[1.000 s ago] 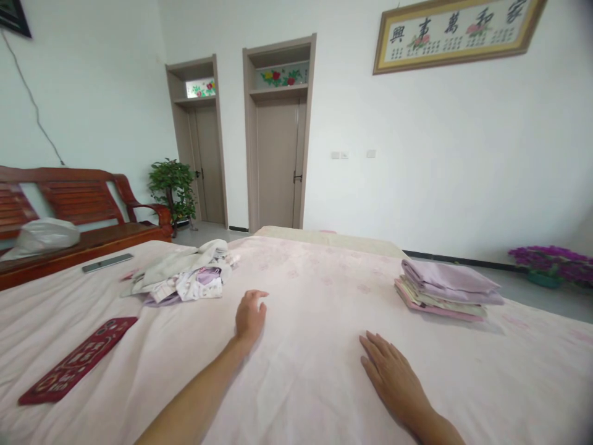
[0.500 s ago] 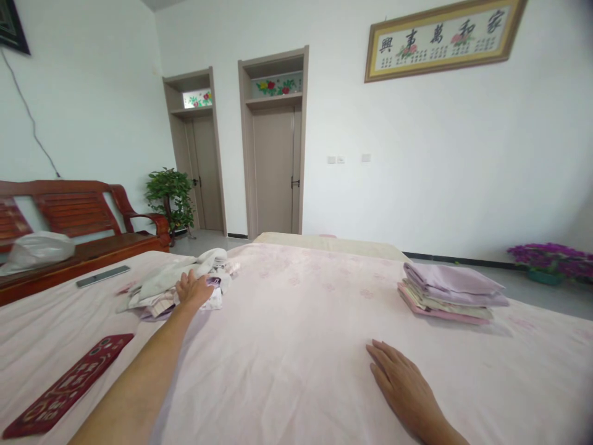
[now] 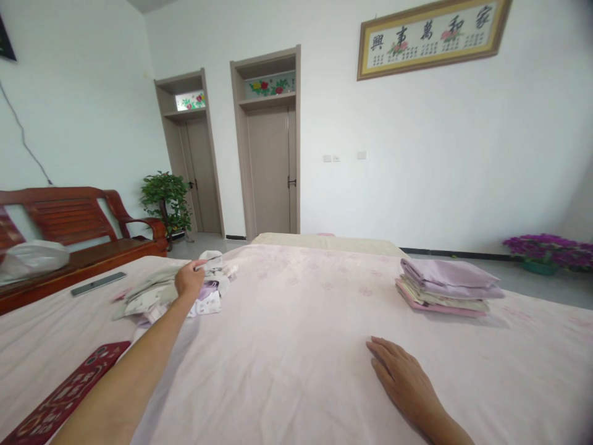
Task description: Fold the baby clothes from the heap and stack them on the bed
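Note:
My left hand (image 3: 189,279) is closed at the heap of loose clothes on the left, its fingertips pinching a light grey garment (image 3: 212,262). Beneath that hand lie a white patterned cloth (image 3: 209,305) and a bit of purple fabric (image 3: 208,288); the fingertips are partly hidden. My right hand (image 3: 402,374) rests flat and open on the pale pink sheet (image 3: 287,358), holding nothing. Beyond it, to the right, sits a neat stack of folded cloths (image 3: 447,287), lilac on top with cream and pink layers below.
A red phone-shaped case (image 3: 69,389) lies by my left forearm, and a grey phone (image 3: 99,283) is left of the heap. Farther off stand a wooden bench (image 3: 74,213) with a plastic bag (image 3: 37,259), a green plant (image 3: 165,198) and purple flowers (image 3: 549,250).
My left hand has shifted slightly up and lifted part of the grey garment, uncovering more purple and white patterned cloth. The right hand stays in place; the view has turned slightly.

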The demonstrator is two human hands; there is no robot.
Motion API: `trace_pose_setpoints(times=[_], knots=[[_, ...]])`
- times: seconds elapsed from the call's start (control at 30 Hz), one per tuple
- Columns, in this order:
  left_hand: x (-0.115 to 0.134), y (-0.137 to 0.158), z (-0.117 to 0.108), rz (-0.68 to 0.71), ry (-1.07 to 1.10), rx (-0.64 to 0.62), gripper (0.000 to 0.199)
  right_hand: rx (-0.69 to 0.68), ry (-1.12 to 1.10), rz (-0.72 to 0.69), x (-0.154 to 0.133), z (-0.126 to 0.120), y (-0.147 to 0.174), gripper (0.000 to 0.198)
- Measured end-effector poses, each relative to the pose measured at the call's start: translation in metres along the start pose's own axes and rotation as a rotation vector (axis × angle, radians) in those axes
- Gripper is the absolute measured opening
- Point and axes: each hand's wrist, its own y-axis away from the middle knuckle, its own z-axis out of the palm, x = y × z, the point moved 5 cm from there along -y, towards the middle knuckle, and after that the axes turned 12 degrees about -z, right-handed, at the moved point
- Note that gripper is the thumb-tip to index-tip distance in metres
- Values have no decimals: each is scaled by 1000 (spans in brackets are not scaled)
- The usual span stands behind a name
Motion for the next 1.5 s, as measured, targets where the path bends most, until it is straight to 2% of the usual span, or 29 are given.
trace_pose_setpoints(times=[0.1, 0.2, 0.27, 0.3, 0.33, 0.4, 0.43, 0.47, 0.5, 0.53, 0.63, 0.67, 0.73, 0.83, 0.93, 1.0, 1.07, 1.13, 1.2, 1.27, 1.33, 1.4, 1.43, 1.5], knots=[[44, 23, 10, 21, 153, 60, 41, -6, -8, -7, 0, 0, 1, 45], [94, 73, 29, 105, 348, -13, 41, 0, -45, 0, 4, 3, 2, 45], [125, 122, 40, 173, 714, -255, 39, 26, -106, 16, 8, 4, 2, 45], [141, 151, 45, 228, 786, -442, 37, 46, -153, 28, 10, 3, 3, 45], [156, 181, 49, 306, 790, -669, 37, 71, -213, 50, 13, 3, 4, 45], [177, 240, 53, 516, 654, -1122, 34, 120, -378, 119, 19, 0, 7, 45], [181, 260, 52, 603, 574, -1260, 31, 142, -474, 164, 22, -2, 8, 46], [181, 271, 52, 662, 509, -1327, 28, 158, -570, 213, 24, -3, 11, 48], [178, 272, 53, 675, 466, -1314, 27, 167, -660, 263, 25, -5, 13, 50], [171, 263, 57, 644, 435, -1231, 27, 166, -742, 308, 25, -6, 15, 53], [131, 205, 73, 420, 256, -820, 28, 118, -899, 356, 17, -9, 17, 59], [114, 185, 79, 355, 159, -726, 27, 98, -917, 333, 13, -11, 16, 59], [81, 153, 89, 287, 34, -620, 27, 56, -892, 259, 2, -17, 11, 58], [43, 123, 100, 239, -110, -503, 28, -54, -757, 156, -17, -24, 3, 52], [24, 110, 111, 205, -160, -464, 31, -180, -565, 136, -34, -23, 0, 58], [19, 104, 120, 172, -188, -453, 30, -213, -451, 157, -43, -19, 1, 65], [19, 102, 132, 138, -214, -454, 28, -225, -424, 154, -52, -14, 1, 51], [25, 103, 143, 131, -227, -467, 27, -216, -568, 173, -57, -13, -2, 30], [35, 108, 153, 162, -218, -485, 29, -158, -872, 247, -52, -21, -7, 24], [48, 115, 159, 218, -194, -496, 33, -35, -1173, 327, -36, -41, -12, 25], [58, 119, 163, 268, -176, -504, 35, 117, -1296, 371, -6, -67, -14, 24], [64, 119, 166, 287, -178, -521, 33, 208, -1237, 392, 32, -90, -10, 26], [65, 118, 168, 284, -184, -531, 32, 233, -1127, 401, 52, -98, -5, 22], [65, 117, 172, 270, -195, -546, 30, 160, -801, 430, 88, -103, 6, 17]])
